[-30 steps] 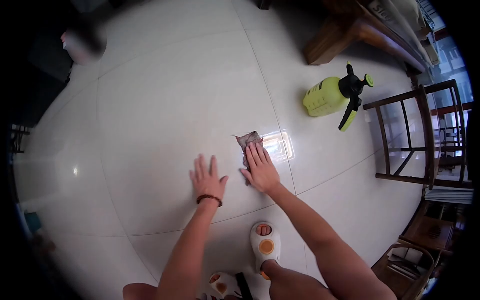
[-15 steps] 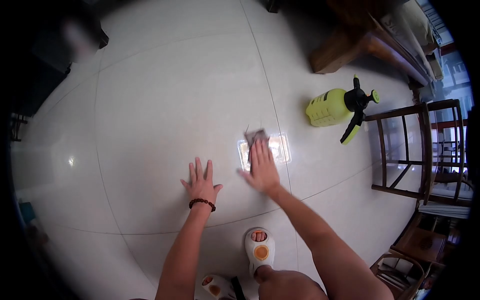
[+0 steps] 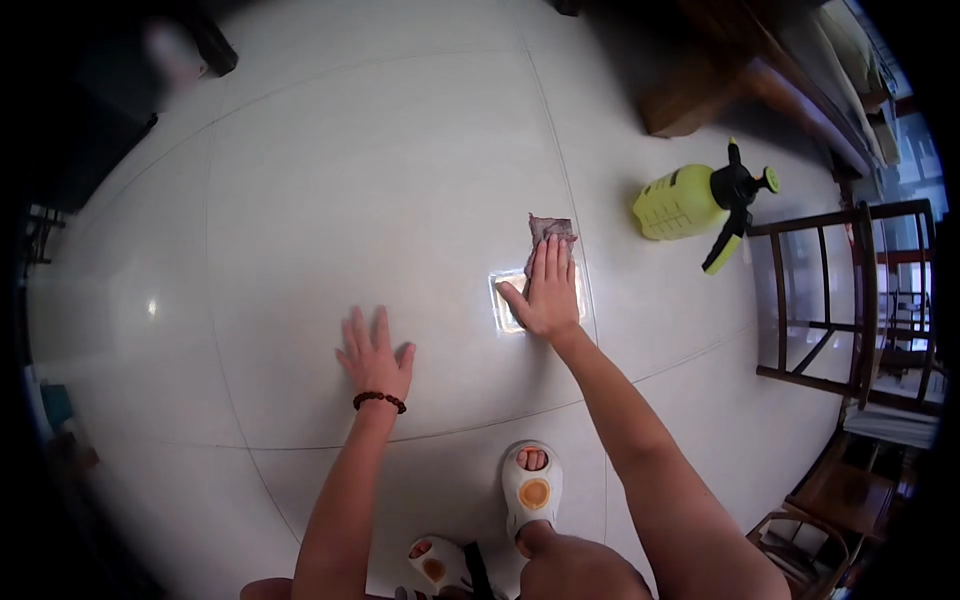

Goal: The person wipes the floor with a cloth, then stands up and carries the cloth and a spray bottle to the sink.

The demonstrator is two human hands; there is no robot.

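The cloth [image 3: 550,229] lies on the floor [image 3: 380,170] beneath the flattened right hand [image 3: 553,290], poking out at twelve o'clock. The left hand [image 3: 377,355] (beaded bracelet at its wrist) is spread at the cloth's seven-to-eight o'clock.

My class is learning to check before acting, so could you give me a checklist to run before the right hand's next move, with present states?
1. Right hand lying over the cloth: ok.
2. Whole cloth spread flat: cannot tell, the hand hides part.
3. Left hand open, away from the cloth: ok.
4. Spray bottle apart from the right hand: ok.
5. Nearer slipper apart from the cloth: ok.
6. Floor dry around the cloth: cannot tell, it shines with reflections.
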